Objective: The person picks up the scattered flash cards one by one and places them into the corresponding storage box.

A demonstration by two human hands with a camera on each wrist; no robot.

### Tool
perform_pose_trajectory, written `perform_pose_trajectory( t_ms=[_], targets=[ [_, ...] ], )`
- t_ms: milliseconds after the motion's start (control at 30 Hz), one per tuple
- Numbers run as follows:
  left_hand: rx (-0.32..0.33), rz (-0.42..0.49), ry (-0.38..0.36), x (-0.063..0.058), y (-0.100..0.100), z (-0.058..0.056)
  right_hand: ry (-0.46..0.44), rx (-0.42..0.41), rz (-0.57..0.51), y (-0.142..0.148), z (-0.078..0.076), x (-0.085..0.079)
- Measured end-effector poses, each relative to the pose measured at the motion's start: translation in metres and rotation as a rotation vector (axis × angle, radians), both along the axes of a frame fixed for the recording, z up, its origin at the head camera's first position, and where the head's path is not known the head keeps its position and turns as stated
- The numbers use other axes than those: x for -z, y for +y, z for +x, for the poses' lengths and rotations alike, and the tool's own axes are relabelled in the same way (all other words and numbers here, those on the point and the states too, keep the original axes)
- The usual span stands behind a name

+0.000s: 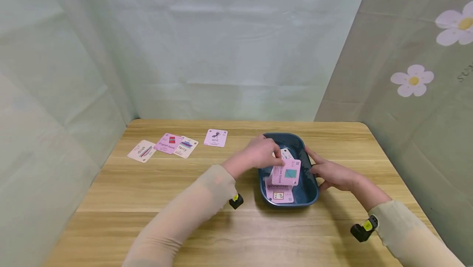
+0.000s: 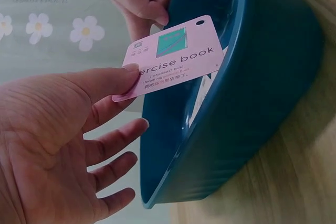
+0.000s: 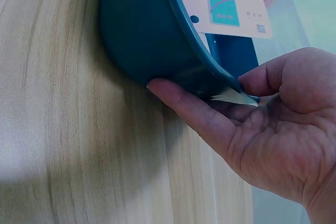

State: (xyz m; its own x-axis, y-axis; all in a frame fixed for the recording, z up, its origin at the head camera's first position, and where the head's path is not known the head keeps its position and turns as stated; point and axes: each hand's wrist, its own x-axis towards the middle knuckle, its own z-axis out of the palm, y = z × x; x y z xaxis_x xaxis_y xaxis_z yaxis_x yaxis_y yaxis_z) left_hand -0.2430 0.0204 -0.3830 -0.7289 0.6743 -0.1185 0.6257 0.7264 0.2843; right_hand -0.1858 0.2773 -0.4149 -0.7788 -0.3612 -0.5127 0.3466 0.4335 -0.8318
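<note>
My left hand (image 1: 263, 152) pinches a pink "exercise book" picture card (image 2: 176, 56) between thumb and forefinger; its other fingers are spread apart. The card is over the opening of a dark blue plastic bin (image 1: 310, 191). Beneath it inside the bin lie a pink "storybook" card (image 1: 279, 195) and a white card (image 1: 286, 154), both partly covered. On the bin's right side, my right hand (image 1: 334, 173) grips the rim, with digits on both sides of the wall in the right wrist view.
Left of the bin, an "ant" card (image 1: 216, 138) lies alone on the wooden table (image 1: 177, 193). Farther left, a pink "English book" card (image 1: 168, 143) overlaps a "ferry" card (image 1: 186, 147), beside a "ship" card (image 1: 142, 151). Pale curtains (image 1: 236, 45) enclose the table's back and sides.
</note>
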Motion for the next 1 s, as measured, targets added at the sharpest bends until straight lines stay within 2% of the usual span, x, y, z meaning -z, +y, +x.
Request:
perform_pose_trajectory(
  t_ms=[200,533,1000],
  targets=[
    [-0.029,-0.018,-0.044,0.001,0.004,0.004,0.001,-0.002,0.003,-0.001,0.0,0.0],
    [-0.038,-0.017,-0.085,0.008,0.011,0.009,0.004,-0.005,0.002,-0.001,0.001,0.0],
    [-0.008,-0.062,-0.037,0.018,0.02,0.018,0.008,0.002,0.007,-0.002,0.0,-0.001]
  ],
)
